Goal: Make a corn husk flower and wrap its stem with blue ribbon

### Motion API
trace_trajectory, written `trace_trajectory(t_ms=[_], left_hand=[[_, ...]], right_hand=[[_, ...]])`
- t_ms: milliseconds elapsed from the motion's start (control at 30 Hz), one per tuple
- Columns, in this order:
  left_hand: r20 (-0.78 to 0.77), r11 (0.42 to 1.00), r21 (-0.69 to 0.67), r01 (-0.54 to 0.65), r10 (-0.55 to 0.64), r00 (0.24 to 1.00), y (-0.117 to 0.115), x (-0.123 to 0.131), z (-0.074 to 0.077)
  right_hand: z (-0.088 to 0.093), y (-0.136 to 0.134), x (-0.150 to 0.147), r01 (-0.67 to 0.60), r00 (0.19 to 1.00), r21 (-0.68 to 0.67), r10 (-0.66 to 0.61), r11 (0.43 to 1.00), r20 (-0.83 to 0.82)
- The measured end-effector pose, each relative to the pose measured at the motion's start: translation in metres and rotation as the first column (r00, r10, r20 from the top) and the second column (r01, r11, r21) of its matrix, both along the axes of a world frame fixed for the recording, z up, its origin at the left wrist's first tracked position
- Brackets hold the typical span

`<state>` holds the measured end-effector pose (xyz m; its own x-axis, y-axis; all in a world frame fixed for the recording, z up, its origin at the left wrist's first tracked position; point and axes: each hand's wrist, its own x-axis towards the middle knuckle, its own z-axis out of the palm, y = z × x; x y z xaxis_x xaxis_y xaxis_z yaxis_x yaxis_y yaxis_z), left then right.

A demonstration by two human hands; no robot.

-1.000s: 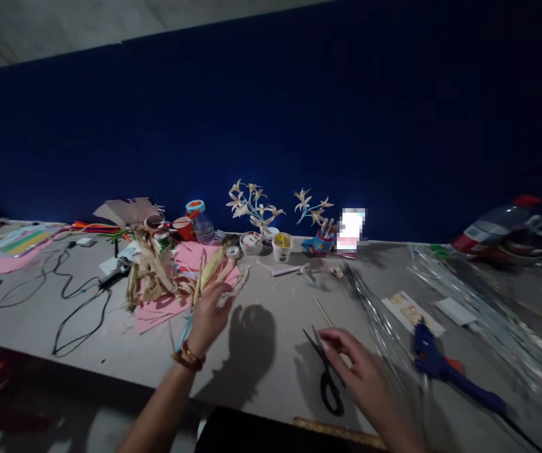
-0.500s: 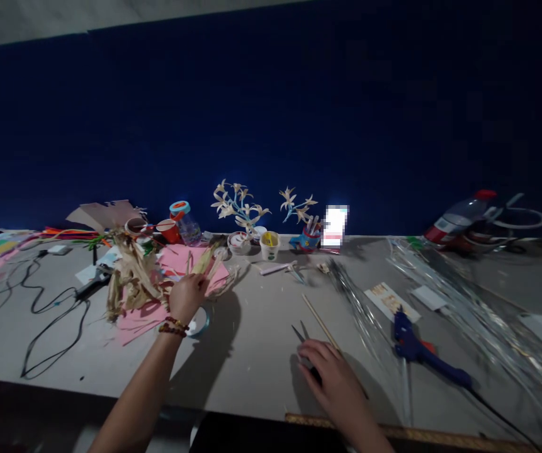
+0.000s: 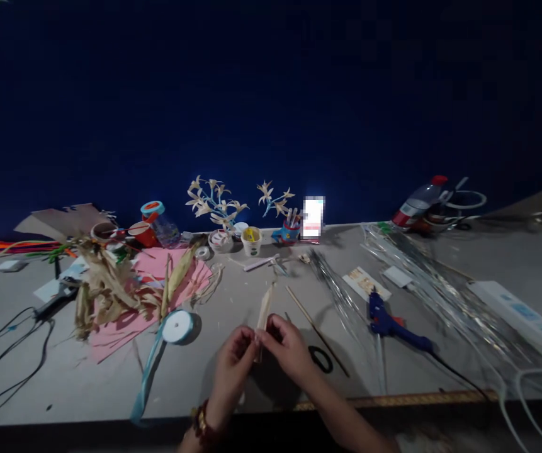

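A pale strip of dried husk [image 3: 265, 306] stands upright between my two hands above the front middle of the table. My left hand [image 3: 235, 358] pinches its lower part, and my right hand [image 3: 287, 346] grips it from the other side, fingertips meeting. Black-handled scissors [image 3: 320, 359] lie partly hidden behind my right hand, beside a thin wooden stick [image 3: 316, 328]. To the left, a roll of light blue ribbon [image 3: 177, 326] has its tail hanging toward the table edge. Dried husks [image 3: 110, 286] are heaped on pink paper [image 3: 196, 280].
A blue glue gun [image 3: 400, 330] with its cord and bundles of wire [image 3: 440, 289] lie right. Husk flowers [image 3: 214, 200], a white tub [image 3: 252, 242], a pen cup [image 3: 290, 231], a lit phone [image 3: 313, 218] and a tilted bottle [image 3: 419, 201] line the back.
My left hand has come from the husk pile to the middle. My right hand has left the scissors and met it at the husk strip. The view has shifted right.
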<state>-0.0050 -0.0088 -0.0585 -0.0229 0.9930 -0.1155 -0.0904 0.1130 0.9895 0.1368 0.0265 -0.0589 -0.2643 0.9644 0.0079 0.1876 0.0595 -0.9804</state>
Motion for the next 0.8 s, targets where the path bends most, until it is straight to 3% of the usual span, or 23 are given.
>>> trace_trajectory(t_ms=[100, 233, 433, 633, 800], left_hand=[[-0.042, 0.997, 0.009, 0.075, -0.075, 0.996, 0.000, 0.005, 0.000], [-0.157, 0.989, 0.029, 0.142, -0.136, 0.978, 0.009, 0.000, 0.007], [0.028, 0.998, 0.049, 0.050, -0.052, 0.998, 0.007, 0.006, 0.011], [0.091, 0.991, 0.023, 0.128, -0.130, 0.987, 0.010, 0.003, 0.018], [0.130, 0.988, -0.007, 0.153, -0.151, 0.980, 0.012, 0.000, 0.023]], right_hand=[[-0.002, -0.002, 0.007, 0.022, 0.997, 0.051, -0.026, 0.998, 0.077], [0.007, -0.004, 0.020, -0.040, 0.991, 0.045, 0.033, 0.998, 0.132], [0.020, -0.002, 0.028, -0.055, 0.996, -0.075, 0.050, 0.996, -0.074], [0.028, -0.007, 0.030, -0.077, 0.997, -0.073, 0.077, 0.994, -0.009], [0.033, -0.009, 0.029, -0.084, 0.994, -0.110, 0.075, 0.990, -0.085]])
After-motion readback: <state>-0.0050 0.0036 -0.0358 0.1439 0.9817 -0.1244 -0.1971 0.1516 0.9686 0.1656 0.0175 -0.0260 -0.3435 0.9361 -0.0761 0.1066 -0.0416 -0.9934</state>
